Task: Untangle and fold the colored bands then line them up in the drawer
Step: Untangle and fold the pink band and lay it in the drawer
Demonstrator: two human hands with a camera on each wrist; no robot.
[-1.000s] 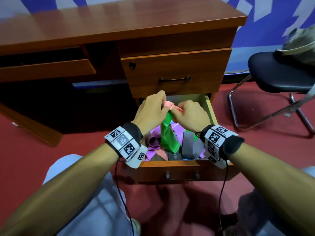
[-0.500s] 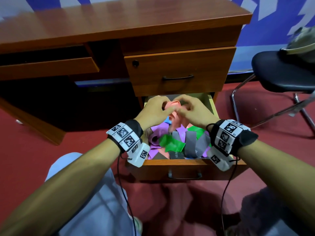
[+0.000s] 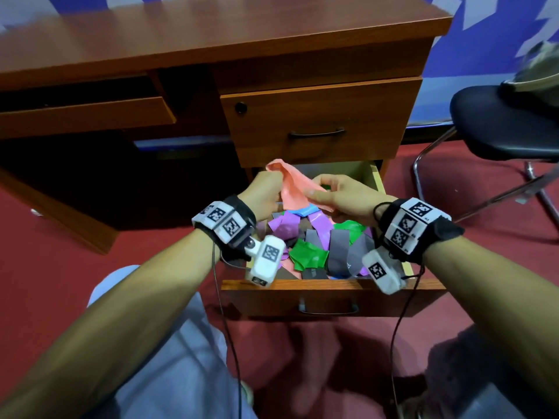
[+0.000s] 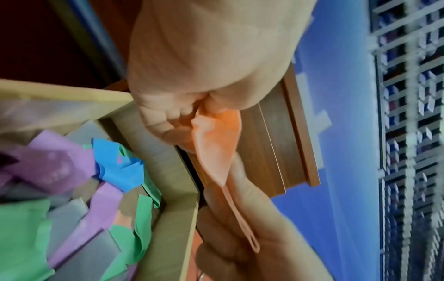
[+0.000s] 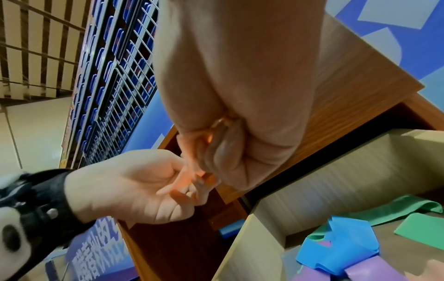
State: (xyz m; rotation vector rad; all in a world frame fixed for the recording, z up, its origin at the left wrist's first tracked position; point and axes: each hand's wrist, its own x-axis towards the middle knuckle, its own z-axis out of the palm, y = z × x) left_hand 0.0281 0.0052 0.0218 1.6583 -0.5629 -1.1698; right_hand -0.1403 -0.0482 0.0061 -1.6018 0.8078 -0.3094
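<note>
Drawer front: wooden panel (image 3: pixel 329 293) with a dark pull handle (image 3: pixel 328 309), nearest the person; the drawer is pulled open
Drawer contents: loose tangled bands lie in a heap: green band (image 3: pixel 308 255), grey band (image 3: pixel 340 247), purple band (image 3: pixel 287 223), blue band (image 3: pixel 308 210) toward the back
Left hand: (image 3: pixel 264 193) raised over the back of the drawer; fingers curled, thumb and fingertips (image 4: pixel 168 121) pinching one end of the orange band
Right hand: (image 3: pixel 348 196) level with the left, just beside it; thumb (image 3: pixel 316 195) pressed against curled fingers, pinching the other end of the orange band
Orange band: (image 3: pixel 292 186) held above the heap, clear of the other bands, running between the two hands; a crumpled end rises above the left hand
Upper drawer: (image 3: pixel 320 122) closed, directly behind the hands
Desk: top (image 3: pixel 211 34) beyond
Chair: black seat (image 3: pixel 502 125) to the right, well apart from the drawer
</note>
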